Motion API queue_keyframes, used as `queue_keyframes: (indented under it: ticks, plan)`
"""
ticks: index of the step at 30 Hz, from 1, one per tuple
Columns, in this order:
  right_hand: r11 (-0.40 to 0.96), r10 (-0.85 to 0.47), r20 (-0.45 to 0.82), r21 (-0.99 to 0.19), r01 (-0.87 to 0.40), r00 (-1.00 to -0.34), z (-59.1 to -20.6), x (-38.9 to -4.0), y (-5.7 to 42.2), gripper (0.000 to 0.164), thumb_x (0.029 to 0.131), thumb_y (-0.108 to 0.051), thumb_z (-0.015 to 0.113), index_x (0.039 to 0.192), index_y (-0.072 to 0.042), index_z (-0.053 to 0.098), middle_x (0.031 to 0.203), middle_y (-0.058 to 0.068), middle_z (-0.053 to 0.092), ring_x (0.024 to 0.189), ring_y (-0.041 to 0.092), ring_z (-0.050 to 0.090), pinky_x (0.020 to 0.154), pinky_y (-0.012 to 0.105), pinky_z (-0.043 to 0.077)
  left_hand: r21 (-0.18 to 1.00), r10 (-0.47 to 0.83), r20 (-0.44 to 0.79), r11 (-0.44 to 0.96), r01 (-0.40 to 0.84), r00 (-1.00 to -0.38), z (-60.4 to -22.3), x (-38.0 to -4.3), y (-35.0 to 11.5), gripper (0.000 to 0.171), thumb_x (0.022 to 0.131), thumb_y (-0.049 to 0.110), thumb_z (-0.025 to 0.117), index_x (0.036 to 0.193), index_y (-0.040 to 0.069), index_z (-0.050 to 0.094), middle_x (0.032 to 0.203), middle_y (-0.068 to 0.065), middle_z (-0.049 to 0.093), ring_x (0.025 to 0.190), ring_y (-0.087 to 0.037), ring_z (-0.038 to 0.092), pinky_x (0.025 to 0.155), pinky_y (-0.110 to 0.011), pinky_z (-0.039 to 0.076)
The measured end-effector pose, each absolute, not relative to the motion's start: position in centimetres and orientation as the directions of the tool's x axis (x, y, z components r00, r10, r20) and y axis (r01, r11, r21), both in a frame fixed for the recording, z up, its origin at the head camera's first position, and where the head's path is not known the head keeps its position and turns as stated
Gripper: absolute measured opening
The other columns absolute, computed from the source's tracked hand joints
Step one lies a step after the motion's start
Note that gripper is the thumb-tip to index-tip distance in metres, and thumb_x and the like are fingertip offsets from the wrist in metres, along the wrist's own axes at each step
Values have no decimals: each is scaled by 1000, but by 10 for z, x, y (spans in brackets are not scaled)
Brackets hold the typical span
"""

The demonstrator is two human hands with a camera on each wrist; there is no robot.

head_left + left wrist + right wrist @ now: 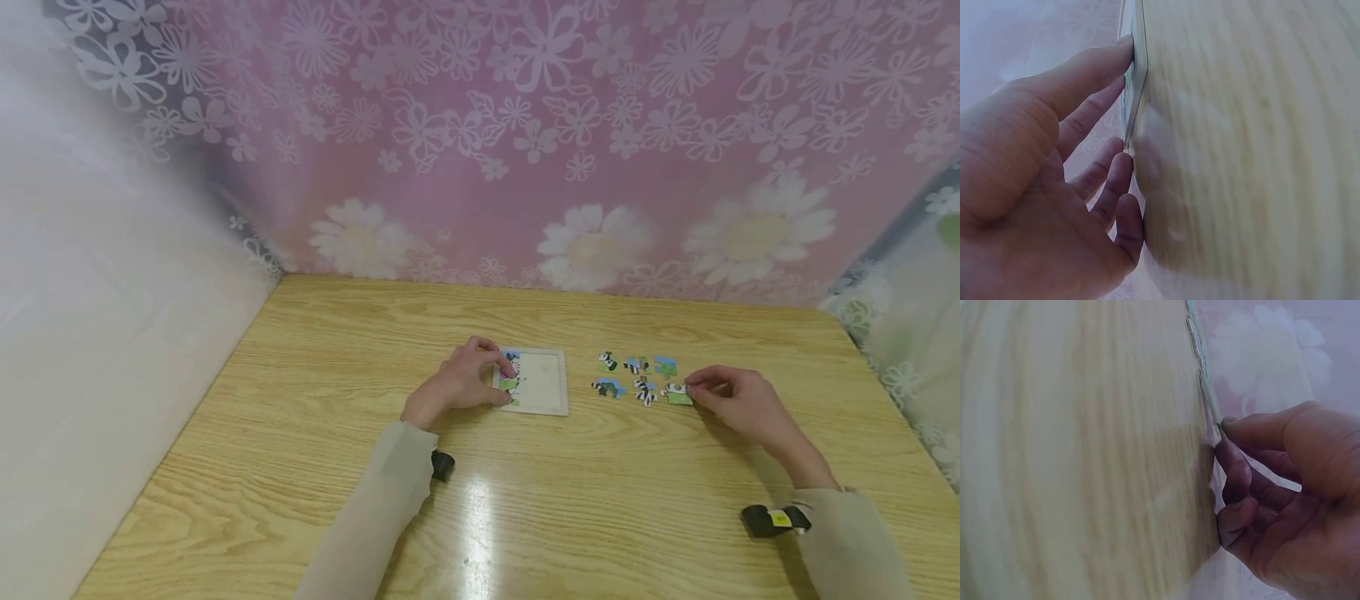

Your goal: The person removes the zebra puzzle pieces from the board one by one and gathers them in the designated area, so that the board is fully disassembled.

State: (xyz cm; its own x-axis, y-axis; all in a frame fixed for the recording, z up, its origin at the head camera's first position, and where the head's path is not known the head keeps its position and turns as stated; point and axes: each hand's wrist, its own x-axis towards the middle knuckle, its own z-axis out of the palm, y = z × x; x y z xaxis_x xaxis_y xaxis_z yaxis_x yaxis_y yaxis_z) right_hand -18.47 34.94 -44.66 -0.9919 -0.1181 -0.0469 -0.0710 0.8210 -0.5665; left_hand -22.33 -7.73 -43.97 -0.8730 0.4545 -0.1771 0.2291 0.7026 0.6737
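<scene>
A shallow white puzzle tray (564, 383) lies on the table, with jigsaw pieces (513, 385) showing zebra stripes and green grass along its left side. My left hand (461, 379) rests over that side, thumb and index finger spread apart on the pieces and frame. In the left wrist view the thumb (1079, 75) presses near the tray's edge (1139, 75), the other fingers loosely bent below. To the right, my right hand (746, 404) pinches the corner of a green and white puzzle piece (677, 394) between thumb and index finger. The right wrist view shows this puzzle piece (1211, 403) edge-on, slightly tilted.
Several loose puzzle pieces (637, 365) lie in two rows right of the tray. The wooden table (600, 517) meets a pink flowered curtain (480, 150) behind and a white sheet (112, 292) at the left. Black wrist straps (765, 521) sit by the sleeves.
</scene>
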Motion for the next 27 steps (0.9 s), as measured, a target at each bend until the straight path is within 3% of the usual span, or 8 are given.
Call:
queue_keyframes:
  ticks: [10, 17, 21, 27]
  plan:
    - [820, -114, -14, -566, -86, -993, -446, -183, 346, 32, 103, -36, 62, 118, -10, 71, 111, 15, 74, 85, 5, 63, 70, 27, 50, 659, 496, -161, 697, 281, -853, -442, -224, -81, 23, 93, 34, 77, 114, 27, 70, 153, -4, 40, 139, -37, 35, 113, -65, 27]
    - [784, -155, 35, -604, -145, -987, -434, -181, 326, 31, 103, -32, 63, 121, -7, 70, 110, 17, 73, 81, 3, 65, 64, 26, 52, 722, 512, -107, 630, 287, -852, -446, -231, -86, 25, 98, 29, 70, 122, 21, 69, 153, -9, 41, 140, -33, 44, 113, -55, 39]
    - [769, -180, 32, -618, -161, -983, -428, -183, 308, 31, 102, -31, 64, 122, -7, 69, 110, 15, 73, 85, 11, 66, 64, 26, 53, 711, 489, -71, 636, 299, -870, -446, -237, -87, 34, 98, 28, 70, 130, 18, 65, 151, -9, 43, 133, -31, 53, 112, -51, 43]
    - [742, -226, 45, -640, -202, -973, -426, -188, 285, 28, 102, -28, 64, 121, -8, 69, 110, 13, 73, 88, 19, 67, 67, 26, 53, 668, 496, -75, 669, 326, -865, -446, -246, -88, 53, 95, 30, 74, 144, 16, 58, 153, -10, 44, 133, -32, 52, 113, -52, 42]
